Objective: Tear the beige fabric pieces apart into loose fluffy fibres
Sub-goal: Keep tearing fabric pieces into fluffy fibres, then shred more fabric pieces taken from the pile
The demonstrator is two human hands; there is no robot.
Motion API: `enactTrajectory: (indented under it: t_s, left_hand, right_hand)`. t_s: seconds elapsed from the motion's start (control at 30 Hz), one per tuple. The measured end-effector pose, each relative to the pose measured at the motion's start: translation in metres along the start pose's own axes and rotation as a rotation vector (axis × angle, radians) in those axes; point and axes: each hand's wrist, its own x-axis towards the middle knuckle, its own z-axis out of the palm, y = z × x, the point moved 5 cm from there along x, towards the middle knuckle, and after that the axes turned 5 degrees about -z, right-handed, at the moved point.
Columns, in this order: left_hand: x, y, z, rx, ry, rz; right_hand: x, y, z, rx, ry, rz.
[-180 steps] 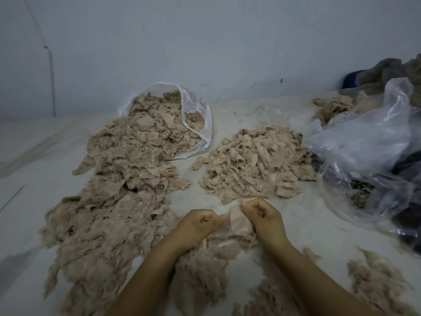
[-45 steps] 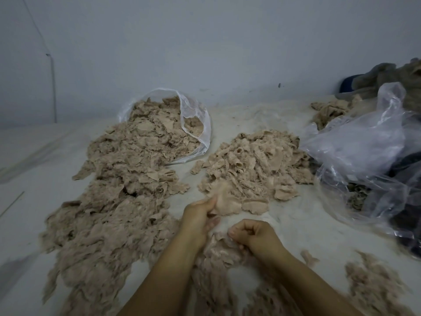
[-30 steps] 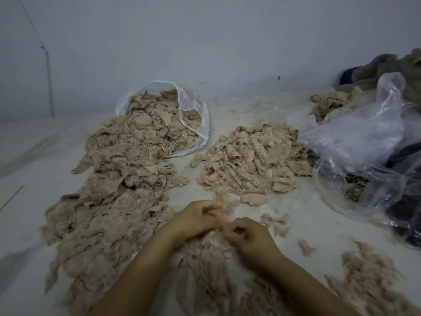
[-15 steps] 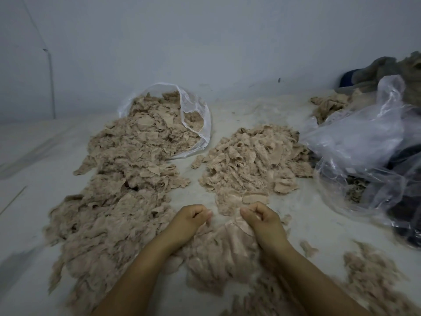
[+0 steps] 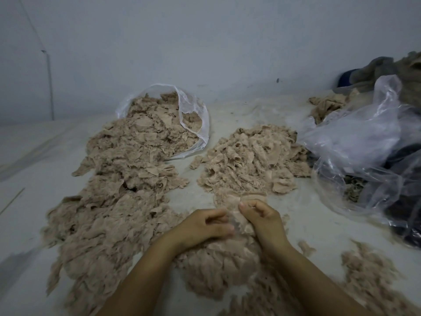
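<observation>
My left hand and my right hand sit close together at the lower middle, fingers curled, each pinching one side of a thin beige fabric piece stretched between them. Under my wrists lies a mound of torn fluffy fibres. A heap of beige fabric pieces lies just beyond my hands. A longer spread of beige pieces runs down the left side from an open clear bag.
Crumpled clear plastic bags with dark cloth inside fill the right side. More grey and beige cloth is piled at the far right by the wall. A loose patch of fibres lies at the lower right.
My left hand reached to the near heap and drew a piece back. Both hands pulled apart half a second ago and have now come close together again on the thin piece.
</observation>
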Motion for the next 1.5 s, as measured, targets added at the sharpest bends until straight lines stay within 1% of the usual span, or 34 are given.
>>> enactTrajectory:
  t_s: [0.03,0.07,0.13,0.2,0.33,0.4,0.43,0.5,0.57,0.63,0.67,0.7,0.73,0.8,0.83,0.9,0.97,1.0,1.03,1.1,1.13,1.17,1.2,1.27,1.3,1.33,1.43,1.5]
  left_hand:
    - [0.003,0.006,0.004,-0.111,-0.006,0.017]
    - [0.006,0.013,0.008,-0.185,0.020,0.051]
    - [0.008,0.024,0.011,-0.210,0.178,0.080]
    - [0.013,0.021,0.006,-0.220,0.333,0.065]
    - [0.013,0.014,-0.007,-0.349,0.481,-0.018]
    - [0.012,0.011,-0.019,-0.394,0.568,-0.034]
    - [0.014,0.010,-0.023,-0.394,0.565,-0.029]
    - [0.016,0.013,-0.021,-0.389,0.453,-0.027]
    - [0.019,0.015,-0.010,-0.372,0.333,-0.042]
    - [0.022,0.016,-0.004,-0.362,0.293,-0.056]
    - [0.023,0.016,-0.004,-0.358,0.312,-0.064]
    - [0.025,0.015,-0.009,-0.365,0.371,-0.075]
    - [0.025,0.012,-0.017,-0.403,0.463,-0.090]
    - [0.023,0.008,-0.038,-0.566,0.626,-0.093]
    - [0.023,0.008,-0.044,-0.632,0.635,-0.078]
    - [0.028,0.012,-0.042,-0.649,0.525,-0.081]
    - [0.030,0.013,-0.029,-0.493,0.440,-0.120]
    - [0.028,0.015,-0.022,-0.407,0.415,-0.100]
    - [0.026,0.018,-0.014,-0.341,0.350,-0.051]
    - [0.024,0.019,0.010,-0.204,0.112,0.024]
    - [0.023,0.016,0.019,-0.098,0.030,0.035]
    - [0.024,0.013,0.023,-0.009,0.007,0.046]
    - [0.025,0.012,0.024,0.023,0.031,0.071]
    - [0.023,0.015,0.023,-0.033,0.088,0.115]
    - [0.022,0.017,0.022,-0.042,0.113,0.129]
    - [0.022,0.017,0.021,-0.037,0.134,0.140]
    - [0.021,0.015,0.019,-0.040,0.184,0.160]
    - [0.021,0.011,0.017,-0.040,0.220,0.153]
  right_hand:
    - [-0.002,-0.001,0.006,-0.021,-0.036,-0.021]
    - [-0.003,-0.002,0.012,-0.041,-0.060,-0.047]
    - [-0.004,-0.005,0.016,-0.081,-0.052,-0.084]
    - [-0.004,-0.004,0.013,-0.129,-0.030,-0.051]
    - [-0.012,0.004,0.006,-0.139,-0.137,0.058]
    - [-0.015,0.009,0.001,-0.158,-0.142,0.071]
    - [-0.016,0.010,0.000,-0.164,-0.139,0.076]
    - [-0.018,0.010,0.003,-0.160,-0.169,0.105]
    - [-0.020,0.007,0.013,-0.124,-0.253,0.143]
    - [-0.020,0.006,0.019,-0.110,-0.309,0.160]
    - [-0.020,0.008,0.018,-0.113,-0.304,0.173]
    - [-0.019,0.008,0.016,-0.126,-0.292,0.185]
    - [-0.019,0.009,0.012,-0.138,-0.294,0.187]
    - [-0.021,0.009,0.006,-0.151,-0.288,0.182]
    - [-0.022,0.008,0.002,-0.136,-0.271,0.182]
    - [-0.018,0.009,-0.004,-0.060,-0.209,0.188]
    - [-0.014,0.010,-0.007,0.097,-0.161,0.237]
    - [-0.013,0.010,-0.007,0.195,-0.149,0.272]
    - [-0.012,0.009,-0.007,0.289,-0.139,0.307]
    - [-0.011,0.006,-0.007,0.408,-0.116,0.344]
    - [-0.011,0.007,-0.008,0.423,-0.112,0.350]
    - [-0.011,0.006,-0.009,0.417,-0.117,0.353]
    - [-0.011,0.008,-0.011,0.358,-0.127,0.340]
    - [-0.011,0.007,-0.014,0.057,-0.167,0.267]
    - [-0.011,0.005,-0.016,-0.090,-0.167,0.217]
    - [-0.010,0.006,-0.017,-0.168,-0.130,0.170]
    - [-0.007,0.007,-0.021,-0.139,0.005,0.090]
    - [-0.007,0.006,-0.018,-0.105,0.053,0.053]
